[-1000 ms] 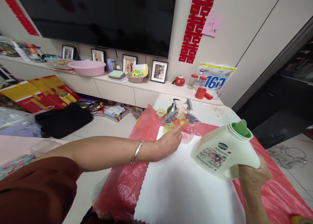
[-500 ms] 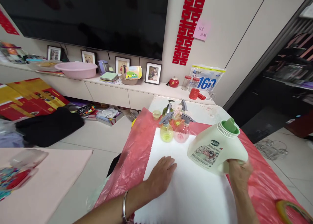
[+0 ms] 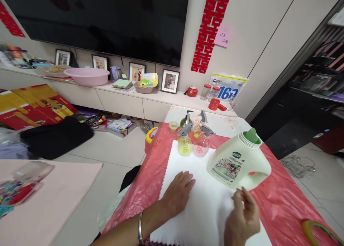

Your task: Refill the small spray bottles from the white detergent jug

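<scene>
My left hand (image 3: pixel 177 194) lies flat, palm down, on a white sheet with a zigzag edge (image 3: pixel 206 188). A silver bangle circles that wrist. Over the sheet's right part is my right hand (image 3: pixel 242 217), fingers curled and drawn together; whether anything is between them I cannot see. Just beyond it a pale green detergent jug (image 3: pixel 236 163) stands with its green mouth uncovered, partly on the sheet. At the sheet's far edge are a spray bottle with yellow-green liquid (image 3: pixel 185 146) and a pinkish spray bottle (image 3: pixel 201 146); more bottles stand behind them.
Red plastic sheeting (image 3: pixel 285 188) covers the table. A tape roll (image 3: pixel 319 231) lies at its right, a small cup (image 3: pixel 173 126) at the far left corner. A pink table (image 3: pixel 67 199) with a plastic box is at left; a low cabinet (image 3: pixel 118 102) runs along the wall.
My right hand has let go of the jug's handle and moved left and nearer to me, over the sheet. The jug now stands on its own. My left hand stays on the sheet.
</scene>
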Demonstrator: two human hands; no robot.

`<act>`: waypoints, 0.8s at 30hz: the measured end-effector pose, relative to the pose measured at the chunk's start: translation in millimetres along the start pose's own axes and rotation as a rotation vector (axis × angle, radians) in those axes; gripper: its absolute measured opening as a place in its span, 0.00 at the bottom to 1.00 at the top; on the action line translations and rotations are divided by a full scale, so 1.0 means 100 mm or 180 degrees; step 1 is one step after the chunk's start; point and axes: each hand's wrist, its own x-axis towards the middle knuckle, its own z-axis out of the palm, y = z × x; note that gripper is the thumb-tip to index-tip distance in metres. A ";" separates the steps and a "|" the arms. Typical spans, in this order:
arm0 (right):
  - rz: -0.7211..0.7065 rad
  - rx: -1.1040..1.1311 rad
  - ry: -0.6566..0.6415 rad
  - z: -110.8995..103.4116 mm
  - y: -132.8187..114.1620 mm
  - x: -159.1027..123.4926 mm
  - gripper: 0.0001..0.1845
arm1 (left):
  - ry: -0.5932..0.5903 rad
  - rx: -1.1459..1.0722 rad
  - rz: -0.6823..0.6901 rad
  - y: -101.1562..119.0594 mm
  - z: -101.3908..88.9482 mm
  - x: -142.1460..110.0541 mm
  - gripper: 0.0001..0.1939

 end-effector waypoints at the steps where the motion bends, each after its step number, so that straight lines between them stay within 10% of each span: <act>1: 0.0092 0.0029 -0.0261 0.08 -0.01 -0.12 0.28 | 0.0009 -0.0063 -0.0038 0.00 -0.01 0.01 0.24; 8: 0.0382 0.0085 -0.1528 0.45 -0.06 -0.68 0.27 | 0.0774 -0.1280 -0.0568 -0.02 -0.19 0.01 0.20; 15: 0.0402 -0.0048 -0.1624 0.43 0.04 -0.73 0.32 | 0.1258 -0.2873 -0.2051 0.03 -0.50 0.08 0.13; 24: 0.0166 -0.0033 -0.1930 0.31 -0.14 -0.71 0.32 | 0.1280 -0.3544 -0.2137 0.18 -0.88 0.07 0.28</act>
